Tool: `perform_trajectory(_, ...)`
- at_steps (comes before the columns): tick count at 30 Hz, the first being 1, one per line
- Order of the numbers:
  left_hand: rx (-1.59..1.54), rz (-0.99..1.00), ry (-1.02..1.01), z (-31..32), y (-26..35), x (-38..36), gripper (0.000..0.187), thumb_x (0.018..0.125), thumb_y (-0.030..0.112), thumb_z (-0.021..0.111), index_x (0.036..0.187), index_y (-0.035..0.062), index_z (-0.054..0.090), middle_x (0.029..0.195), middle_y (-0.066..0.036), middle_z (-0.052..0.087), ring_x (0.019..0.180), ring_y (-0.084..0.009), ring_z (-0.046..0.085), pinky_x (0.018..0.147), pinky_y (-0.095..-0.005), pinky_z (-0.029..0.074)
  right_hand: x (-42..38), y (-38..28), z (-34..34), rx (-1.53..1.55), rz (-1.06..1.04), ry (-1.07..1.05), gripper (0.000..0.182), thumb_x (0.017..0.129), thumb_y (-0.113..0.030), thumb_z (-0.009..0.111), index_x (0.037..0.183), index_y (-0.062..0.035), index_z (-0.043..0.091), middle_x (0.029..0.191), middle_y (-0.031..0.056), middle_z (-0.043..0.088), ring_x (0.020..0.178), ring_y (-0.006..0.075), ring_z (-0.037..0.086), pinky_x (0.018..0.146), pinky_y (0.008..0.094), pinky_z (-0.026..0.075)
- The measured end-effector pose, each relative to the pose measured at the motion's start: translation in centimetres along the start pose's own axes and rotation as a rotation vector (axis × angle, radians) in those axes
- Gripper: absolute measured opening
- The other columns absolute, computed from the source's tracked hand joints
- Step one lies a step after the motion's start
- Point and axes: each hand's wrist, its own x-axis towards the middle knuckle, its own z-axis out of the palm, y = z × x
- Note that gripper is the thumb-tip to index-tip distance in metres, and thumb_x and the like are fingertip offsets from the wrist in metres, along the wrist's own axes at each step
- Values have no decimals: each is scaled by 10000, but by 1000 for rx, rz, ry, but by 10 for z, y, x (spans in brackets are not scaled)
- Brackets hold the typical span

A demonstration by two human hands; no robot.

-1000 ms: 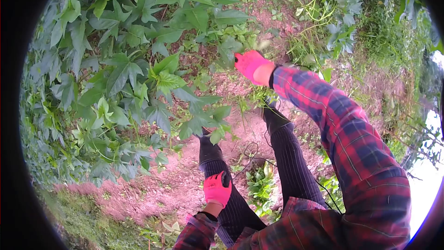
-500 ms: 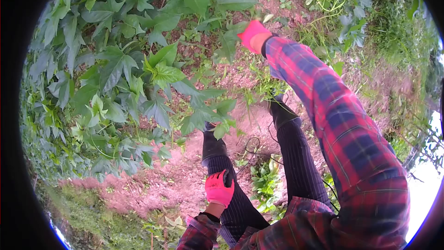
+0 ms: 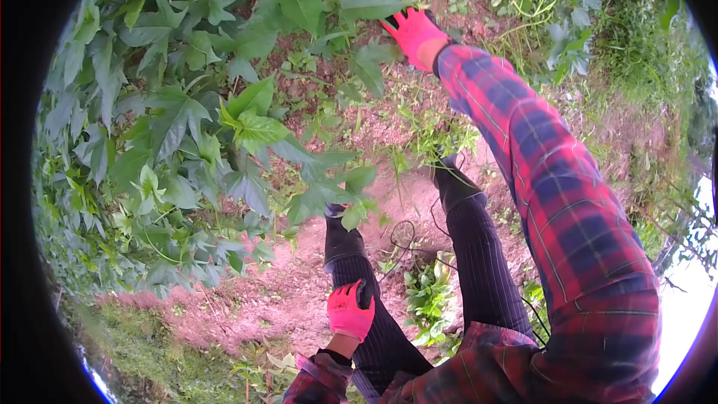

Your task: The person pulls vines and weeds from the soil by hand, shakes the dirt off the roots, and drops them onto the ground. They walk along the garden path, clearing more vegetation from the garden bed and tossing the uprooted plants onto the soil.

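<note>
Broad leaf (image 3: 370,6) over the leafy edge of the soil (image 3: 299,262), just beside the right hand (image 3: 416,32), fingers spread, contact unclear; probably light, soft, easily torn, best taken near its base. Left hand (image 3: 350,310) on trouser leg (image 3: 387,333), curled, grip indeterminable.

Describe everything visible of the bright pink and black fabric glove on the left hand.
The bright pink and black glove, apparently fabric, covers the left hand, back towards the camera, fingers seemingly curled. Black shows at the thumb side; the palm is hidden. It rests against the dark pinstriped trouser leg, low in the view, with bare wrist below.
</note>
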Motion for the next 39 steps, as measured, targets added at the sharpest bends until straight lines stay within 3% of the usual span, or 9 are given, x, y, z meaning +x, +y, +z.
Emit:
perform_trajectory(8, 23, 6, -29, -4, 9, 7, 472, 733, 331, 709, 1157, 142, 625, 1076, -93, 641, 1055, -301, 573, 955, -435, 428, -28, -23, 39, 520, -121, -451, 581, 774, -164, 687, 1310, -63, 486, 1117, 125, 653, 1016, 301, 651, 786, 415, 536)
perform_trajectory(10, 65, -3, -44, -6, 13, 9, 474, 737, 338, 704, 1161, 143, 624, 1074, -93, 641, 1055, -302, 572, 956, -437, 426, -77, -39, 44, 533, -296, -183, 369, 836, -202, 638, 1186, -104, 573, 1019, 111, 688, 972, 298, 674, 749, 439, 536)
perform_trajectory(15, 77, -5, -55, -7, 16, 13, 475, 740, 352, 703, 1159, 141, 626, 1072, -93, 641, 1053, -301, 573, 966, -436, 418, -69, -1, 21, 686, 285, -140, 598, 836, -319, 681, 1344, -102, 451, 1256, 164, 559, 1061, 327, 627, 796, 428, 518)
perform_trajectory(17, 52, 0, -73, -6, 15, 12, 475, 737, 351, 706, 1155, 141, 627, 1071, -92, 642, 1050, -300, 575, 969, -433, 416, -37, 15, 49, 632, 447, 120, 689, 814, -362, 710, 1378, -93, 419, 1310, 197, 505, 1068, 331, 624, 821, 423, 518)
perform_trajectory(28, 34, -14, -107, -15, 28, 24, 483, 731, 344, 718, 1162, 148, 623, 1097, -86, 639, 1061, -298, 571, 975, -432, 408, 33, 31, 42, 913, 346, -266, 501, 702, -121, 718, 1186, -72, 601, 1069, 154, 678, 1012, 349, 658, 793, 454, 541)
perform_trajectory(31, 55, -7, -100, -15, 30, 28, 483, 729, 336, 719, 1164, 150, 622, 1080, -85, 638, 1050, -299, 572, 973, -432, 407, 5, 18, 29, 824, 31, -430, 424, 695, -90, 699, 1113, -66, 633, 1041, 178, 683, 984, 373, 661, 782, 477, 536)
perform_trajectory(34, 55, 7, -57, -17, 27, 29, 478, 727, 326, 718, 1159, 145, 623, 1056, -84, 639, 1032, -299, 575, 966, -431, 411, -6, 18, 24, 831, 90, -152, 397, 702, -84, 689, 1096, -68, 636, 1085, 179, 656, 981, 384, 655, 790, 490, 524)
perform_trajectory(37, -7, 9, -39, -19, 21, 29, 467, 726, 319, 712, 1148, 139, 624, 1043, -82, 640, 1019, -302, 579, 947, -435, 421, 13, 77, 17, 431, 127, 44, 386, 773, -191, 683, 1131, -71, 603, 1250, 151, 506, 1175, 359, 515, 805, 470, 510)
perform_trajectory(39, -20, -5, -55, -23, 24, 32, 462, 722, 308, 714, 1140, 134, 624, 1041, -84, 641, 1009, -304, 583, 933, -438, 428, 31, 114, 8, 225, 271, -2, 477, 680, -147, 747, 1133, -82, 613, 1309, 155, 487, 1232, 392, 456, 866, 459, 504)
